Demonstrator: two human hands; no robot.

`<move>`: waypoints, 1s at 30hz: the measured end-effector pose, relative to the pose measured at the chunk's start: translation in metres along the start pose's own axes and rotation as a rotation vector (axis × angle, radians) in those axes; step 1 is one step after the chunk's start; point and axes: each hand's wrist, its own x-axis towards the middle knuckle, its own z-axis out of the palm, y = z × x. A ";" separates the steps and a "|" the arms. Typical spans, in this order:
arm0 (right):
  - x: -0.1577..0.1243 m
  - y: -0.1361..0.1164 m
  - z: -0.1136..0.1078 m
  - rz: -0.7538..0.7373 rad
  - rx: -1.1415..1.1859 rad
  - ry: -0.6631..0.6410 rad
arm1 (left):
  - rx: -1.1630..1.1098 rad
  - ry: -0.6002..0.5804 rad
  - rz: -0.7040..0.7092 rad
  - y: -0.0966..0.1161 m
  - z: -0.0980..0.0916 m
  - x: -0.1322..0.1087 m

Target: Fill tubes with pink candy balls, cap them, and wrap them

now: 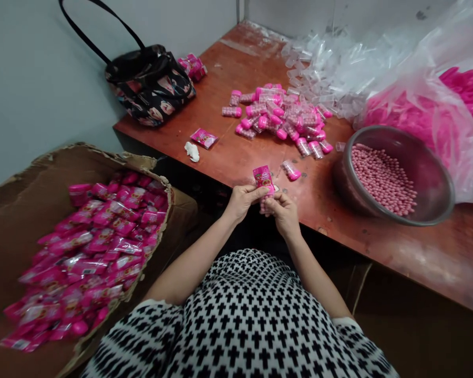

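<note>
Both my hands meet just over the table's front edge. My left hand [241, 203] pinches a small printed pink packet [262, 175] that stands up between the fingers. Right beside it, my right hand [285, 212] is closed around a small clear bottle of pink beads [264, 206], partly hidden by the fingers. Packet and bottle are close together; whether they are joined I cannot tell. Just beyond the right hand lies another pink-capped bottle [291, 170] on the tabletop.
A pile of filled bottles [276, 113] covers the table's middle. At right stand a bowl [437, 181] of pink beads and plastic bags [413, 113] of pink parts. A carton [162, 210] of pink packets is at left, near a floral bag [153, 92], loose packet [204, 138] and white wad [192, 151].
</note>
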 end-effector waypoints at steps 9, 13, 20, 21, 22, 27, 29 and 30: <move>0.001 -0.006 0.005 0.027 -0.001 -0.067 | -0.063 -0.004 -0.066 -0.002 0.000 -0.009; -0.005 0.002 0.008 0.062 0.099 -0.025 | -0.133 0.008 -0.135 0.000 -0.007 -0.009; -0.014 0.013 0.007 -0.005 0.084 0.080 | -0.158 0.116 -0.051 -0.009 0.002 -0.009; -0.015 0.015 0.006 -0.014 0.100 0.108 | -0.127 0.109 -0.039 -0.010 0.005 -0.012; -0.015 0.017 0.005 -0.021 0.117 0.132 | -0.094 0.098 -0.026 -0.011 0.008 -0.014; -0.021 0.009 0.005 -0.024 0.078 0.119 | -0.143 0.072 -0.005 -0.003 0.014 -0.018; -0.025 0.001 0.007 -0.039 0.015 0.110 | -0.196 0.088 0.007 0.000 0.014 -0.017; -0.026 -0.002 0.008 -0.055 -0.012 0.116 | -0.210 0.094 0.007 0.001 0.014 -0.016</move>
